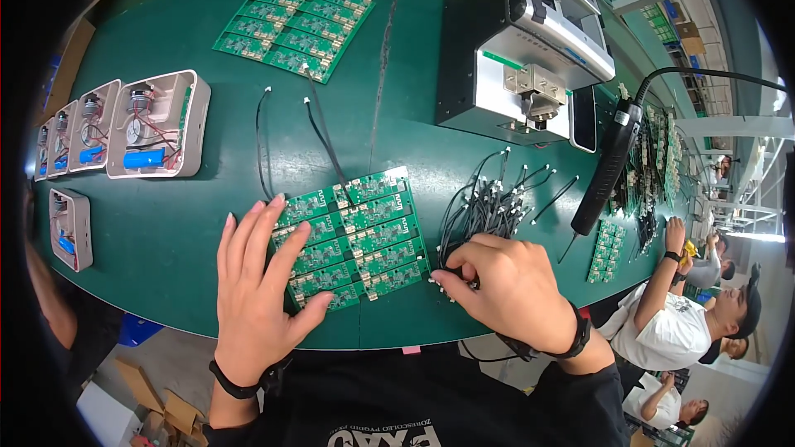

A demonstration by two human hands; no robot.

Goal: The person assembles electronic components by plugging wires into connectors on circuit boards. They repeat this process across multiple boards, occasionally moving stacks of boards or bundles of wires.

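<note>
The fingers of the left hand (265,294) are spread and lie on the left part of the near circuit-board panel (389,240), pressing lightly and gripping nothing. The thumb and forefinger of the right hand (513,281) seem to pinch black cables at the near end of the cable pile (489,207), just beside the panel; how many, I cannot tell.

At the panel's far edge, a few loose cables (323,141) run away across the green table (224,232). Perhaps these are joined already, but the plugs are too small to be certain. Most boards show no cable, and the pile is thick, so I judge that the work is near its beginning.

The left hand hides some boards, and the cables are tangled. Right of the pile, a black tool (604,170) points its thin tip close by. Farther away are a second panel (298,25), a black and silver machine (495,95), open housings (199,124) and more boards (654,157).
</note>
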